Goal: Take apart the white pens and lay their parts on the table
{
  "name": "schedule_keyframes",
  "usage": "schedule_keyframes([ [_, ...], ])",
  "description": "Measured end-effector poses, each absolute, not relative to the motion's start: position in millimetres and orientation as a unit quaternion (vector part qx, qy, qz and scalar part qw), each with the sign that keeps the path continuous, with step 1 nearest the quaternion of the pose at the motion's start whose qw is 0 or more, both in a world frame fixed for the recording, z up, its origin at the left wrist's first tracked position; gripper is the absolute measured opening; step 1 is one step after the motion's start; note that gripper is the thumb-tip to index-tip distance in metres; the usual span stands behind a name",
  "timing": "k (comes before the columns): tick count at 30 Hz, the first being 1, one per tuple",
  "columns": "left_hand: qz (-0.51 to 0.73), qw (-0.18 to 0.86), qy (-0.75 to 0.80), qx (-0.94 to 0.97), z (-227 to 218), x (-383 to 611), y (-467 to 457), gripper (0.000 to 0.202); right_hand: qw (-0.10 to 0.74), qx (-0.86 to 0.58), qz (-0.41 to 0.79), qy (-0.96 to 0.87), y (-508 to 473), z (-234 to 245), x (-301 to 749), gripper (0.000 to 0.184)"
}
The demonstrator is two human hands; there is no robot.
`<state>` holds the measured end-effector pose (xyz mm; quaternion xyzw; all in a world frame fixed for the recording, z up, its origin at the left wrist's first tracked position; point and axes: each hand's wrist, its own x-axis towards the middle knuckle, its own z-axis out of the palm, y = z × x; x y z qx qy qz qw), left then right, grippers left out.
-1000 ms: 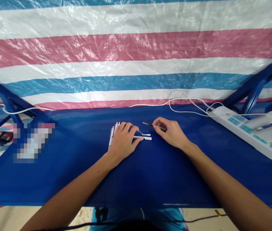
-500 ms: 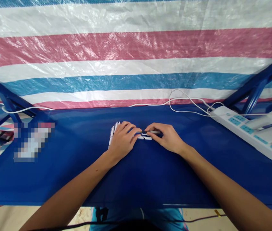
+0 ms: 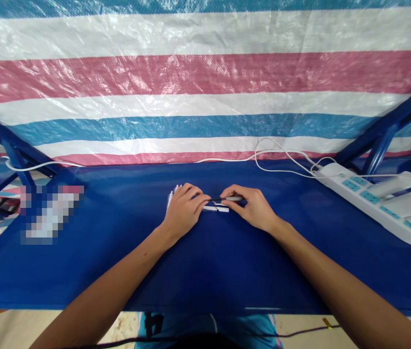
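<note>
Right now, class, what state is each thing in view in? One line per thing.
Left hand: over the white pen pieces, fingers bent; grip unclear.
Right hand: closed on the grey pen part.
Grey pen part: held, dark slim end towards the left hand.
White pen pieces: lying, partly covered.
Power strip: something apparently plugged in, some sockets free.
White cable: loosely looped near the strip.
Striped sheet: creased.

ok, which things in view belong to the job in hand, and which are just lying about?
Job:
grey pen-like piece, in the right hand
white pens, partly under the left hand
white pen-like pieces, between the hands

Lying about:
power strip, far right
white cable, at the back
pixelated item, far left, can't identify
</note>
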<state>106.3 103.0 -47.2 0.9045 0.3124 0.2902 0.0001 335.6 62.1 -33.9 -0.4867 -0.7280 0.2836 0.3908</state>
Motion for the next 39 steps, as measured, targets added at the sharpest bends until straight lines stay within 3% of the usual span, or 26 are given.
schedule_keyframes([
  [23, 0.291, -0.046, 0.337, 0.894, -42, 88, 120, 0.025, 0.358, -0.517, 0.264, -0.732, 71, -31, 350, 0.013],
  [39, 0.399, -0.097, 0.275, 0.869, -32, 88, 122, 0.028, 0.358, -0.515, 0.259, -0.735, 72, -36, 352, 0.017],
])
